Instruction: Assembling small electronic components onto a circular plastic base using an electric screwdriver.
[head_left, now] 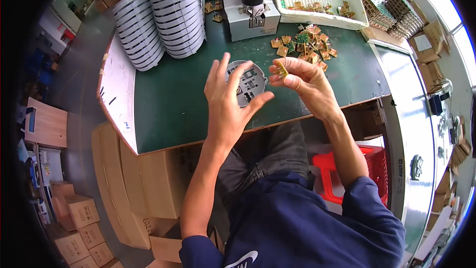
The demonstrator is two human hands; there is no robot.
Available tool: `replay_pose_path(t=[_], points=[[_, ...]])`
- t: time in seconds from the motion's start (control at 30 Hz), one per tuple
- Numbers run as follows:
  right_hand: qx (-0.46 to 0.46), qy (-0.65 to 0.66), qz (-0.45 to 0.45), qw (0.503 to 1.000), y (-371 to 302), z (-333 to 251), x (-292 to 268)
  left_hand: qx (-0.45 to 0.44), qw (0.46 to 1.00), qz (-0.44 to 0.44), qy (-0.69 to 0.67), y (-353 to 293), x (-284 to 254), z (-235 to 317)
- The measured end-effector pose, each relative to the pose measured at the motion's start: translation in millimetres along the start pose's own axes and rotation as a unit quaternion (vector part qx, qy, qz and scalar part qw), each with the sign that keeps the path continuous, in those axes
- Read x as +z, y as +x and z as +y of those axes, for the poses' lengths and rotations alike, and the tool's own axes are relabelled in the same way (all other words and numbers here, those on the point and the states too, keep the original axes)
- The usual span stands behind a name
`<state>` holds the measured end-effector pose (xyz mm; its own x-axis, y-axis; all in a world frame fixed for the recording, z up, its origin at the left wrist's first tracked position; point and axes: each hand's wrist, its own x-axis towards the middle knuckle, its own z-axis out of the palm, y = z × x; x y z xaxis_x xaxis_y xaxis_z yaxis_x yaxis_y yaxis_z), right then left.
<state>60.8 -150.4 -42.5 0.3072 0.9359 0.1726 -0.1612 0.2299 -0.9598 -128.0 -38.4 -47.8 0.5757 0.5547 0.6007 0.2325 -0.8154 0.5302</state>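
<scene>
A round grey plastic housing with slots and small fittings inside lies on the green tabletop. Over its left part hovers my left hand, fingers spread and nothing between them, hiding some of the housing. Just right of the housing, my right hand pinches a small yellowish circuit board between thumb and fingers. Beyond that hand is a loose pile of similar small circuit boards, some showing green faces.
Tall stacks of grey plastic housings stand at the back left. A grey machine with a black cylinder stands at the back middle. Right of it sits a white tray with boards and gloves. A red stool is under the table.
</scene>
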Motion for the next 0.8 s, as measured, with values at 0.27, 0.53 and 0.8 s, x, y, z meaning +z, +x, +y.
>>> replay_pose_path(t=[0.27, 0.53, 0.8], points=[[-0.002, 0.014, -0.048, 0.999, -6, 0, 16, 0.017, 0.997, 0.004, -0.071, 3, -13, 12], [0.011, 0.011, -0.041, 0.999, -9, 10, 19, 0.032, 0.998, 0.05, -0.006, -3, -14, 14], [0.011, 0.011, -0.039, 0.999, -9, 12, 22, 0.016, 0.998, 0.049, -0.025, -6, -19, 16]])
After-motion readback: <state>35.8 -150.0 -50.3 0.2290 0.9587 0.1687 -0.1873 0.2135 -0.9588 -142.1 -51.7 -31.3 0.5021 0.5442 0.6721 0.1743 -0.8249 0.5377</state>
